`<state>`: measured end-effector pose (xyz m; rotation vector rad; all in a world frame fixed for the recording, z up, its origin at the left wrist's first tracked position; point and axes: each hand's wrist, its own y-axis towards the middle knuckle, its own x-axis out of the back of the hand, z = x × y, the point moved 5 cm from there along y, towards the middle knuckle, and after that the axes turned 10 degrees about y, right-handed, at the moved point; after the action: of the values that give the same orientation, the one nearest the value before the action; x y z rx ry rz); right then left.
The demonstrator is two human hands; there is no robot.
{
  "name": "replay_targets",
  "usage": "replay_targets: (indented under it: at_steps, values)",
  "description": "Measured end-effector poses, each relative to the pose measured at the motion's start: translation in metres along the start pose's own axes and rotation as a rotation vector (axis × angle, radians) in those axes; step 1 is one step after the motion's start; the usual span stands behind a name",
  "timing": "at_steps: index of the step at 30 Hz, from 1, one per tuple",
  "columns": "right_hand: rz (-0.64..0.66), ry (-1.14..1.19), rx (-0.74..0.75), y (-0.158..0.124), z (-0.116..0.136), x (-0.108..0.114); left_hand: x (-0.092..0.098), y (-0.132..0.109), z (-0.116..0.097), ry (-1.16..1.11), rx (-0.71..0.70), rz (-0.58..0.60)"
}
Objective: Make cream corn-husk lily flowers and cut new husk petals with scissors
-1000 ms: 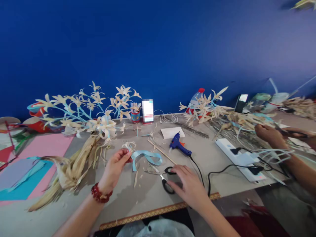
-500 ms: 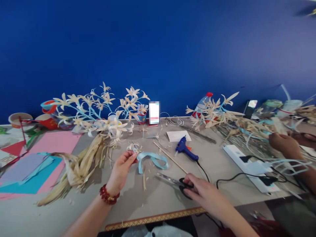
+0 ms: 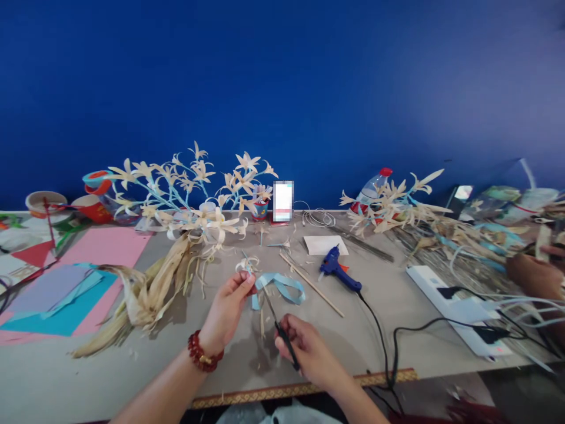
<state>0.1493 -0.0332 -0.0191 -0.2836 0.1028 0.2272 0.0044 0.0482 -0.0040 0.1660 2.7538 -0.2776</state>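
My left hand is closed in a pinch on a small pale flower with a thin bluish stem. From those fingertips a light blue paper strip loops out to the right. My right hand grips a pair of scissors by the dark handles, blades tilted up toward the strip close to my left fingers. Whether the blades touch the strip I cannot tell. A thin wooden stick and a blue glue gun lie farther right.
Pale husk flowers on blue stems stand at the back left. Dried corn husks and coloured paper lie left. A power strip with cords is at right, near another person's hand.
My right hand has brought the scissors left and turned them upward, from the stick's end to the blue strip. The left hand keeps its pinch. The view has shifted slightly.
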Motion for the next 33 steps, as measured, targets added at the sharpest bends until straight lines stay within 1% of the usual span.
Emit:
replay_targets:
  at_steps: [6, 10, 15, 20, 26, 33]
  values:
    - [-0.054, 0.034, 0.029, 0.014, -0.002, -0.009, -0.002, -0.005, 0.000, -0.022, -0.015, -0.045]
    - [-0.055, -0.001, 0.046, 0.018, -0.004, -0.013, -0.002, -0.006, 0.000, -0.035, -0.016, -0.035]
    - [-0.068, -0.043, 0.086, 0.023, -0.008, -0.015, -0.001, -0.007, 0.002, -0.071, 0.018, -0.029]
    - [-0.068, -0.134, 0.127, 0.024, -0.010, -0.015, 0.000, -0.007, 0.003, -0.096, 0.027, -0.040]
    - [-0.099, -0.284, 0.164, 0.026, -0.006, -0.014, 0.001, -0.007, 0.001, -0.109, 0.010, -0.060]
    - [-0.111, -0.356, 0.198, 0.027, 0.000, -0.016, 0.001, -0.007, 0.001, -0.127, 0.005, -0.080]
